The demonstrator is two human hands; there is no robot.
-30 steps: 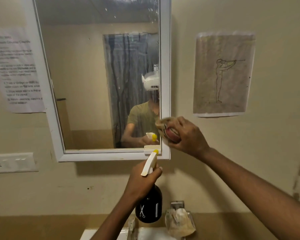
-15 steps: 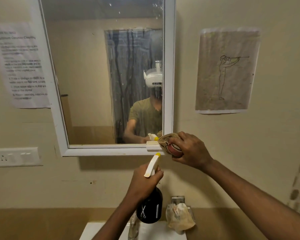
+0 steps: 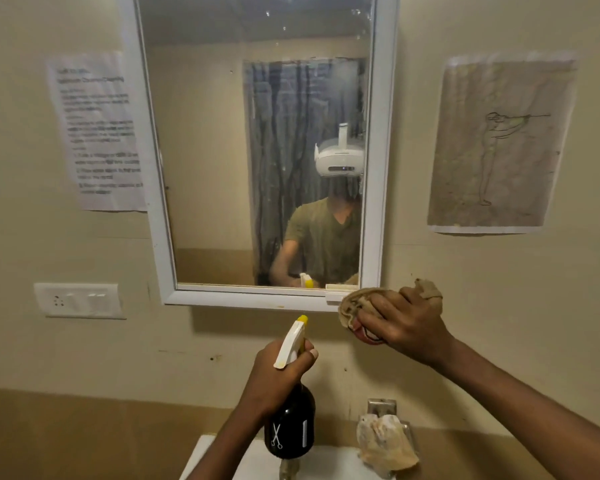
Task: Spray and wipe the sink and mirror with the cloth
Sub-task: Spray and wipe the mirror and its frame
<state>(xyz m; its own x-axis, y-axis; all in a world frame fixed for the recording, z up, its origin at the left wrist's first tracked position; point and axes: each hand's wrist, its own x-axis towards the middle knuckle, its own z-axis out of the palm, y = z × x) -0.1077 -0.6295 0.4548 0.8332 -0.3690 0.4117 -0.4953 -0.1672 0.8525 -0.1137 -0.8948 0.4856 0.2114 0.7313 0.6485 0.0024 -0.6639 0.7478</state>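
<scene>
both hands are raised before the wall under the mirror (image 3: 257, 150). left hand (image 3: 278, 375) is wrapped round the neck of a dark spray bottle (image 3: 290, 424), its pale trigger head and yellow nozzle pointing up toward the glass, the bottle body hanging above the white sink (image 3: 326, 462) at the bottom edge. right hand (image 3: 402, 323) grips a bunched brownish cloth (image 3: 352, 303) with red and white markings, held against the wall just below the mirror's lower right corner, beside a small white clip on the frame. streaks and droplets show on the glass. a printed notice (image 3: 97, 133) hangs left of the mirror, a line drawing (image 3: 499, 143) right, a switch plate (image 3: 78, 299) lower left, a crumpled rag (image 3: 385, 445) on a metal holder by the sink.
</scene>
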